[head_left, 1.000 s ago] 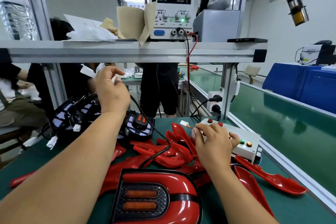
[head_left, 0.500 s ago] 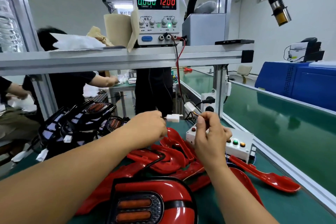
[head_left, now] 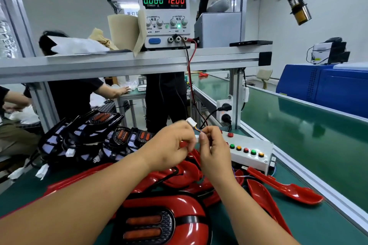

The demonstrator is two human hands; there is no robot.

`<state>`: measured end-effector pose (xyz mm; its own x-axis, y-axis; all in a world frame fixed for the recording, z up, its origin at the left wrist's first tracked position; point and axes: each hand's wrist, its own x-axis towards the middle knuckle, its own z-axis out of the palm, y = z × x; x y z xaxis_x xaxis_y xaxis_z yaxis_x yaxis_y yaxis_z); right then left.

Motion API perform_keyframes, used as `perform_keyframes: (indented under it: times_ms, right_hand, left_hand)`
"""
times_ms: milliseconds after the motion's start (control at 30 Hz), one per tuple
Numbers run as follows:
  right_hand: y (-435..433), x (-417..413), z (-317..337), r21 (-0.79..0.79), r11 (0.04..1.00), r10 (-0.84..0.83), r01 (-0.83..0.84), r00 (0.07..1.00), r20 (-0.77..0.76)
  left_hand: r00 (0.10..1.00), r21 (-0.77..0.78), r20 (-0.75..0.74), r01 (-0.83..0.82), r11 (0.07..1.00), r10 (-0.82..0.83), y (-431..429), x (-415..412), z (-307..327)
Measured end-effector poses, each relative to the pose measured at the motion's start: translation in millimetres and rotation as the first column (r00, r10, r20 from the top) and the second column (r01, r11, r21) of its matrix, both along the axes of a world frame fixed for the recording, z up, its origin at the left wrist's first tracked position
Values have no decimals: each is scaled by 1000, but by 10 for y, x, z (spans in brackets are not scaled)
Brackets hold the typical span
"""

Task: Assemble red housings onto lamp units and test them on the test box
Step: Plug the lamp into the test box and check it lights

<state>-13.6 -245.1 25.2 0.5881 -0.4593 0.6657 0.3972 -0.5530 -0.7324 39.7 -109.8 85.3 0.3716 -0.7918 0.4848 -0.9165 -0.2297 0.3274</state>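
Observation:
A lamp unit in a red housing [head_left: 159, 219] lies at the near edge, its two orange lenses unlit. Its black cable runs up to my left hand [head_left: 169, 145], which pinches a small white plug [head_left: 197, 138]. My right hand [head_left: 214, 149] pinches the wired lead of another white connector [head_left: 191, 121] just above. The two hands are close together over a pile of loose red housings [head_left: 187, 173]. The white test box [head_left: 251, 153] with red, green and orange buttons stands just right of my right hand.
A stack of black lamp units [head_left: 85, 135] with white plugs lies at the left. More red housings [head_left: 284, 189] lie at the right by the conveyor rail. A power supply [head_left: 165, 16] reading 12.00 sits on the shelf above. People work behind the bench.
My left hand came down from the lamp stack with the plug and closed in on my right hand, which rose from the test box holding the connector lead. The two connectors now nearly meet.

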Motion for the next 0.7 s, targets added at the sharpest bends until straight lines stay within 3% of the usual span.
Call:
perform_keyframes:
  times_ms: [67, 167, 267, 500, 700]
  right_hand:
    - [18, 6, 0, 14, 999, 40, -40, 999, 5]
    - [29, 7, -8, 47, 997, 58, -58, 998, 0]
    - [-39, -19, 23, 20, 1000, -11, 11, 1000, -15]
    - [-91, -25, -9, -161, 985, -78, 65, 994, -76]
    - [-113, 14, -50, -272, 961, -93, 50, 985, -147]
  left_hand:
    - [992, -144, -38, -121, 982, 116, -7, -2, -72]
    - [951, -131, -48, -309, 942, 306, -48, 72, -128]
    - [927, -95, -85, -372, 923, 365, 6, 169, -91]
    - [893, -207, -384, -330, 921, 233, 311, 352, -49]
    - [943, -213, -274, -251, 944, 189, 385, 335, -37]
